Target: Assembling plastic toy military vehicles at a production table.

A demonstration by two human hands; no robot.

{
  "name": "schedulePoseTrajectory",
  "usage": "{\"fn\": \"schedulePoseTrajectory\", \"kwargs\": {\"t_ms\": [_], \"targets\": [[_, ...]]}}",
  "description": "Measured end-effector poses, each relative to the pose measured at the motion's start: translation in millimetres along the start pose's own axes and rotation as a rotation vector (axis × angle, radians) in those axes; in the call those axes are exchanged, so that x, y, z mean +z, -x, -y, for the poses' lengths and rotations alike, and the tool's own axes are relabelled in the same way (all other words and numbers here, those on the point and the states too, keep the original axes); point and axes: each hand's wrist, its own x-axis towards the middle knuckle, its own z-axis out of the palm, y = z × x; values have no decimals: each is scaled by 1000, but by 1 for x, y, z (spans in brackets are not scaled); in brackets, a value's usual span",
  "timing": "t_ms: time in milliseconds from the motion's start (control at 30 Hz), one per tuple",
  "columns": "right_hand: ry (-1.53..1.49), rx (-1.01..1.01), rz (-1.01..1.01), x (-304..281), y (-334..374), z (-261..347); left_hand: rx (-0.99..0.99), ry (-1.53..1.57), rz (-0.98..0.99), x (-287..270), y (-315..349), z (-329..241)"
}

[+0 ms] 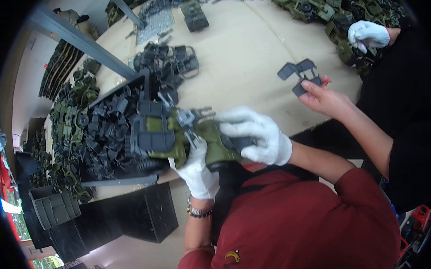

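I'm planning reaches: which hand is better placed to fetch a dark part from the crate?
Probably the left hand: it is nearer the crate of dark parts, though it grips the green vehicle. The right hand is farther off.

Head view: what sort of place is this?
Probably a toy or model vehicle assembly workshop: a heap of loose dark parts, many similar green vehicle bodies piled on the pale table, and one green vehicle held between the gloved left hand and right hand.
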Motion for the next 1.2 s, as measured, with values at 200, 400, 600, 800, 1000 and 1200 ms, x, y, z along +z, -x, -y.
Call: {"fn": "schedulePoseTrajectory", "kwargs": {"t_ms": [200,400,600,800,1000,1200], "targets": [[74,-107,42,-3,-17,1,-28,202,-16,4,-2,-8],[239,-95,191,-7,-53,17,-182,417,73,1,-26,-21],[291,-212,-57,5,-58,8,-127,635,7,23,-36,-42],[503,-370,-327,33,-44,7,-442,823,-6,32,-21,-58],[551,-414,-252,11,-69,10,-591,771,-118,43,-16,-55],[473,-333,-266,-8,-77,2,-609,991,-68,62,-23,-42]]}}
